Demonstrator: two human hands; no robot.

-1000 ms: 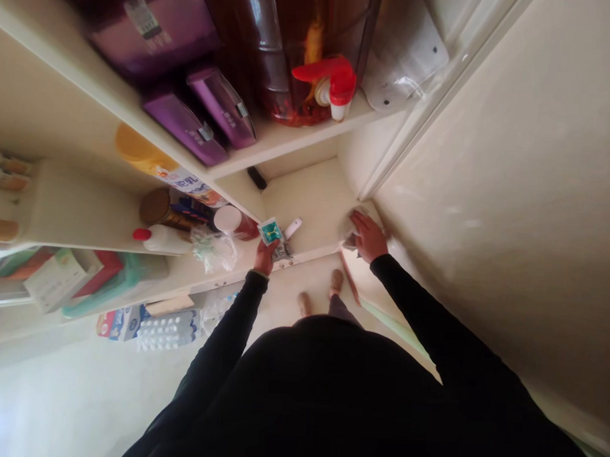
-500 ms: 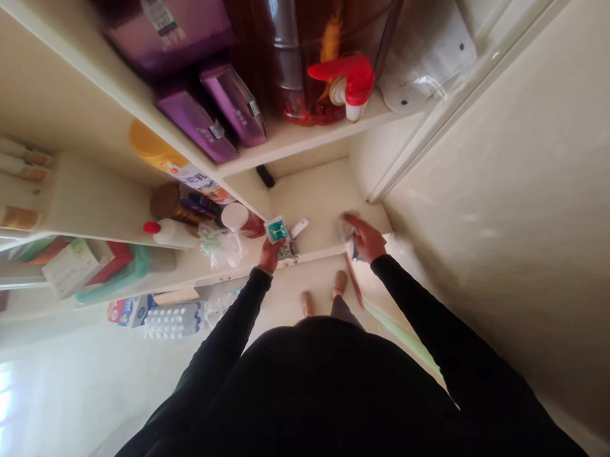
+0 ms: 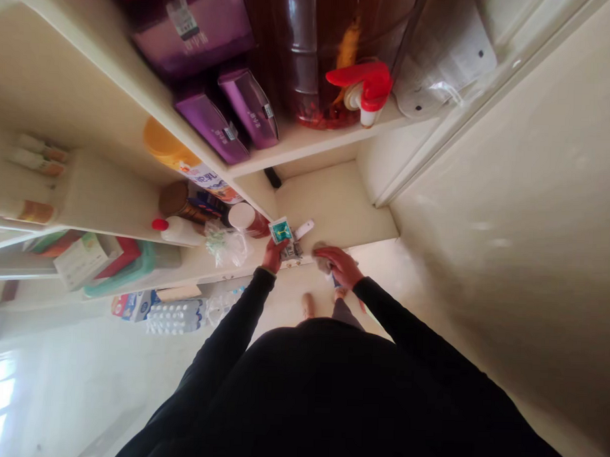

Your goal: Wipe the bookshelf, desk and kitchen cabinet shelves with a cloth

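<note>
My left hand (image 3: 273, 255) is closed round a small green-and-white packet (image 3: 280, 230) at the front of the low shelf (image 3: 341, 193). Against that packet sits a silvery packet with dark print (image 3: 291, 249), and a white handle-like piece (image 3: 304, 228) sticks out beyond it; whether the hand grips these too I cannot tell. To the right, my right hand (image 3: 347, 268) presses a crumpled greyish cloth (image 3: 322, 258) at the shelf's front edge. Its fingers bend over the cloth, and something dark blue hangs under the palm.
Above, a shelf holds purple boxes (image 3: 213, 126) and a big jar of dark liquid with a red tap (image 3: 365, 84). Left of my hands stand a white-lidded jar (image 3: 242, 216), a plastic bag (image 3: 225, 244) and a red-capped bottle (image 3: 182, 230). A wall (image 3: 510, 216) bounds the right side.
My right hand has moved left along the shelf's front edge with the cloth, closer to my left hand. The left hand keeps its hold on the packet.
</note>
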